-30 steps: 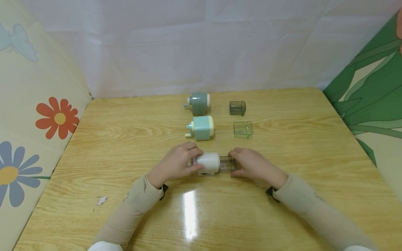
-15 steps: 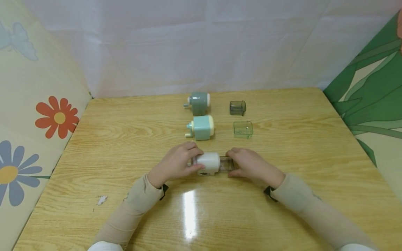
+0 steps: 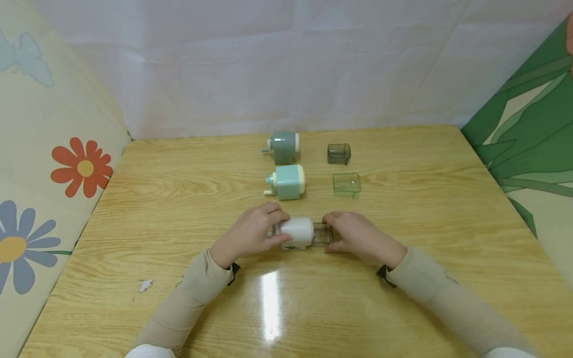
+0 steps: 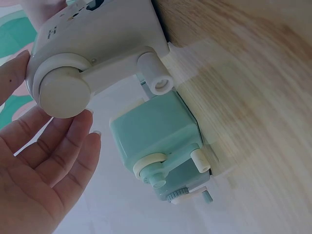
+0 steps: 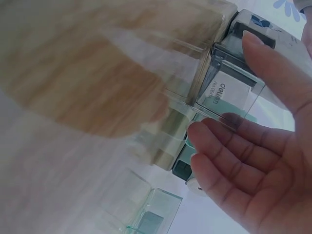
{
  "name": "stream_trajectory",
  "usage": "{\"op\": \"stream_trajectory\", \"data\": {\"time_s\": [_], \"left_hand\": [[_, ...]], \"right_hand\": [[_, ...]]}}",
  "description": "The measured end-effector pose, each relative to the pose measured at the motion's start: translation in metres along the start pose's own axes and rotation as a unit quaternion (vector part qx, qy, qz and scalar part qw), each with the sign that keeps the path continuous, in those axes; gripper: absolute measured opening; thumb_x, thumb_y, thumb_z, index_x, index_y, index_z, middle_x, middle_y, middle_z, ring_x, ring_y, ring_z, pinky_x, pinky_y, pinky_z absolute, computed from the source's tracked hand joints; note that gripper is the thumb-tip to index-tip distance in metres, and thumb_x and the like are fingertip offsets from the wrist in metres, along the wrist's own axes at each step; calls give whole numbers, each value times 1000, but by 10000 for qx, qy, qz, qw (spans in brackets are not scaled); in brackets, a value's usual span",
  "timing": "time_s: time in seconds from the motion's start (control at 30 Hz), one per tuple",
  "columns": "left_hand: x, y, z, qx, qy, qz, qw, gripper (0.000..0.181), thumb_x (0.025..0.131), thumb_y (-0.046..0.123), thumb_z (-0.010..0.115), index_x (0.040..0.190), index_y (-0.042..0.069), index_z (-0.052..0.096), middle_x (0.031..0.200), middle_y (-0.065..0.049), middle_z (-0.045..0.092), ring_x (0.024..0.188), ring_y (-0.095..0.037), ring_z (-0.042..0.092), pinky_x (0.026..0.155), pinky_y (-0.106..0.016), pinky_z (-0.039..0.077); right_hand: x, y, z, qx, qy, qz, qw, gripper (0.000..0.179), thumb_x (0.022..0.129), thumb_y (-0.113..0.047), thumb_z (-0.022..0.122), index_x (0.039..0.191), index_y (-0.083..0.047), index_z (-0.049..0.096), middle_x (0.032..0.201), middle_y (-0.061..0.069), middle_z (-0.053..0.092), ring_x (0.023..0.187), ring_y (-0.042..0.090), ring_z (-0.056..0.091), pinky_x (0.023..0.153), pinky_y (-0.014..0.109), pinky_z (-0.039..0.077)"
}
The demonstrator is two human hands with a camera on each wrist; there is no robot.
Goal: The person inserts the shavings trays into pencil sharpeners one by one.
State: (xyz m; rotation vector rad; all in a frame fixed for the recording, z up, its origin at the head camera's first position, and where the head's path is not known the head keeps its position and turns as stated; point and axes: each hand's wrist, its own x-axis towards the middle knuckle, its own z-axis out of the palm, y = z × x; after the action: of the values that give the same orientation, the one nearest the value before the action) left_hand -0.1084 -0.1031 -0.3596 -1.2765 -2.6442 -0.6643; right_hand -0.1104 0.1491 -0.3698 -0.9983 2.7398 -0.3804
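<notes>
A white crank pencil sharpener [image 3: 298, 230] lies on the wooden table [image 3: 380, 308] in front of the person. My left hand [image 3: 249, 233] grips it near its crank end, thumb on the near side and fingers on the far side. In the left wrist view the white crank [image 4: 114, 70] points away from the palm. At the other end my right hand [image 3: 364, 239] holds a clear shavings drawer [image 3: 321, 234] between thumb and fingers. The drawer's inner end meets the sharpener's right side, and much of the drawer still shows outside the body.
Behind stand a light green sharpener [image 3: 288, 182] and, farther back, a dark green sharpener [image 3: 284, 147]. To their right lie a clear green drawer [image 3: 346, 184] and a smoky grey drawer [image 3: 338, 154]. A white cloth [image 3: 286, 69] hangs behind the table.
Since a second ago my right hand has shifted slightly left with the clear drawer, so a little less of it shows. The left hand and white sharpener have stayed put.
</notes>
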Motion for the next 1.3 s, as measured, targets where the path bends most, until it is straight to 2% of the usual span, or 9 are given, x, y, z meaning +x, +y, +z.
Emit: {"op": "stream_trajectory", "data": {"time_s": [0.87,1.3], "left_hand": [[0,0,0,-34,-56,-55,10000,35,78,32,71,99,3,66,91,-4,61,73,-11,55,60,-17,46],[0,0,0,-57,-71,-78,9999,36,79,33,70,100,3,66,92,-5,61,74,-11,55,61,-17,47]], "right_hand": [[3,-4,1,31,-98,-135,9999,58,67,-32,79,108,3,57,99,14,63,83,23,61,74,36,52],[7,-7,3,8,-4,-299,9996,60,66,-34,80,108,3,57,100,14,63,84,24,62,75,37,52]]}}
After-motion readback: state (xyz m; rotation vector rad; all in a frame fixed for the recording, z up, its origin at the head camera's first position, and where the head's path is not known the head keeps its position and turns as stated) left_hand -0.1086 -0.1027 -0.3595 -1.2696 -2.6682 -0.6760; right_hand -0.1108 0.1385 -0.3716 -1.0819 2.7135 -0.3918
